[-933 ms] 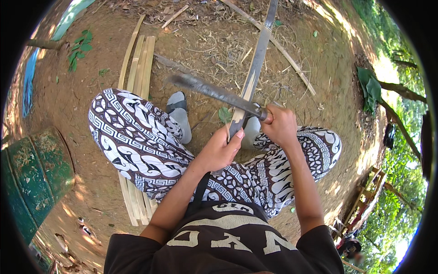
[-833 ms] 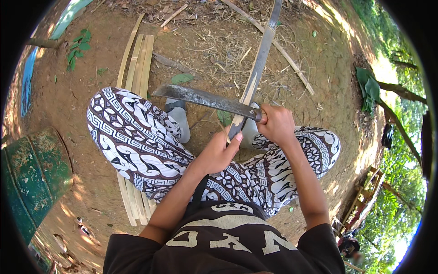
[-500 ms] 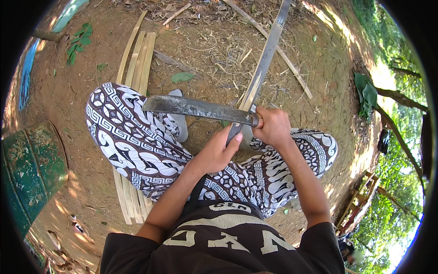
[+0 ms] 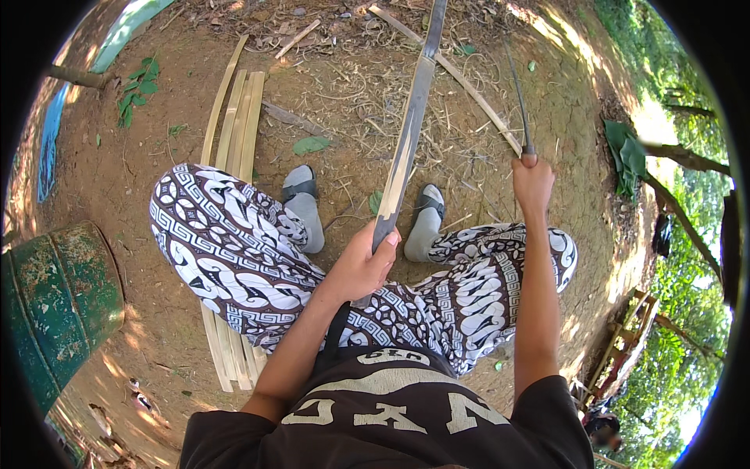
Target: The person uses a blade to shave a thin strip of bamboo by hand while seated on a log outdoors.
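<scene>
My left hand (image 4: 361, 264) is closed round the near end of a long bamboo strip (image 4: 416, 102). The strip slants up and away past the top of the view. Its outside is dark grey-green, and a pale shaved patch shows above my fingers. Off to the right, my right hand (image 4: 533, 186) grips the handle of a machete (image 4: 519, 90). The blade points away from me and appears edge-on, as a thin dark line, apart from the strip. Both hands are over my patterned trousers and the ground between my knees.
Pale split bamboo strips (image 4: 248, 129) lie on the ground at left, running under my left leg. Shavings (image 4: 351, 102) and a thin stick (image 4: 484, 105) lie ahead. A rusty green drum (image 4: 66, 301) stands at left; branches (image 4: 687, 156) and a wooden frame (image 4: 625, 336) are at right.
The machete has swung from across the bamboo strip, pointing left, to the right, pointing away. My right hand has moved right and forward. The strip has tilted more upright in my left hand.
</scene>
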Demonstrator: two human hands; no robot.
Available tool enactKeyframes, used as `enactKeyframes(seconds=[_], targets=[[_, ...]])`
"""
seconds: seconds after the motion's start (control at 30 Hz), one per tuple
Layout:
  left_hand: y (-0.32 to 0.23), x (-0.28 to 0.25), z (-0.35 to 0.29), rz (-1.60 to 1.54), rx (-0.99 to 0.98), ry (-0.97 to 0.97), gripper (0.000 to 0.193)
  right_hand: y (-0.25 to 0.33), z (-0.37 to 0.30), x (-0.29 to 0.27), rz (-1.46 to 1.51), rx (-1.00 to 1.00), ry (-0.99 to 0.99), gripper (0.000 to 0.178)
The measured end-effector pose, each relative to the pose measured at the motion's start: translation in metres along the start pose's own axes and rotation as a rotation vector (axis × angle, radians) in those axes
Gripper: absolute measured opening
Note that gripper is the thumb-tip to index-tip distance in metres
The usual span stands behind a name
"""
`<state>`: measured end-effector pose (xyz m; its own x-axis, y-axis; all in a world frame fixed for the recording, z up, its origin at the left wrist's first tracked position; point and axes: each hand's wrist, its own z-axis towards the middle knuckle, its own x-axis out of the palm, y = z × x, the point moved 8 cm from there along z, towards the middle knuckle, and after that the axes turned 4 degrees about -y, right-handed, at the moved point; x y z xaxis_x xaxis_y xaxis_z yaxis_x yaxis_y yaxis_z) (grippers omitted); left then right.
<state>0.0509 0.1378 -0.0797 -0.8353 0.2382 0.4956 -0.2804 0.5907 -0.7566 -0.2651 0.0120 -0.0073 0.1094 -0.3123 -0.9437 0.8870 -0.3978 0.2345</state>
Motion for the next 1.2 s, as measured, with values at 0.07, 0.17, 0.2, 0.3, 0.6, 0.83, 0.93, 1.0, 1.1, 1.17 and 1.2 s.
enactKeyframes(seconds=[0.07, 0.17, 0.2, 0.3, 0.6, 0.83, 0.93, 1.0, 1.1, 1.17, 1.2], targets=[[-0.002, 0.005, 0.005, -0.018, 0.017, 0.019, 0.022, -0.002, -0.029, 0.011, 0.324, 0.109, 0.135, 0.025], [-0.001, 0.005, 0.007, 0.035, 0.054, 0.037, 0.023, 0.037, -0.089, 0.020, 0.646, 0.234, 0.375, 0.033], [-0.002, 0.005, 0.004, 0.053, 0.050, 0.038, 0.023, 0.056, -0.106, 0.022, 0.698, 0.273, 0.457, 0.037], [-0.002, 0.007, -0.002, 0.123, 0.045, 0.076, 0.024, 0.088, -0.140, 0.033, 0.886, 0.348, 0.612, 0.042], [0.006, 0.037, 0.000, -0.003, -0.206, 0.177, 0.035, 0.077, -0.149, 0.044, 1.362, 0.490, 0.720, 0.056], [-0.012, 0.066, 0.021, -0.020, -0.249, 0.151, 0.037, 0.051, -0.144, 0.044, 1.609, 0.591, 0.517, 0.041], [-0.025, 0.086, 0.031, 0.044, -0.315, 0.113, 0.036, 0.042, -0.141, 0.038, 1.589, 0.596, 0.481, 0.032], [-0.025, 0.097, 0.040, 0.034, -0.345, 0.165, 0.034, 0.038, -0.139, 0.034, 1.568, 0.616, 0.451, 0.033], [-0.023, 0.108, 0.057, 0.067, -0.252, 0.258, 0.025, 0.030, -0.131, 0.024, 1.661, 0.610, 0.378, 0.050], [-0.019, 0.116, 0.062, 0.050, -0.251, 0.240, 0.022, 0.019, -0.128, 0.020, 1.661, 0.584, 0.315, 0.050], [-0.018, 0.116, 0.064, 0.043, -0.244, 0.226, 0.021, 0.016, -0.126, 0.019, 1.631, 0.567, 0.295, 0.051]])
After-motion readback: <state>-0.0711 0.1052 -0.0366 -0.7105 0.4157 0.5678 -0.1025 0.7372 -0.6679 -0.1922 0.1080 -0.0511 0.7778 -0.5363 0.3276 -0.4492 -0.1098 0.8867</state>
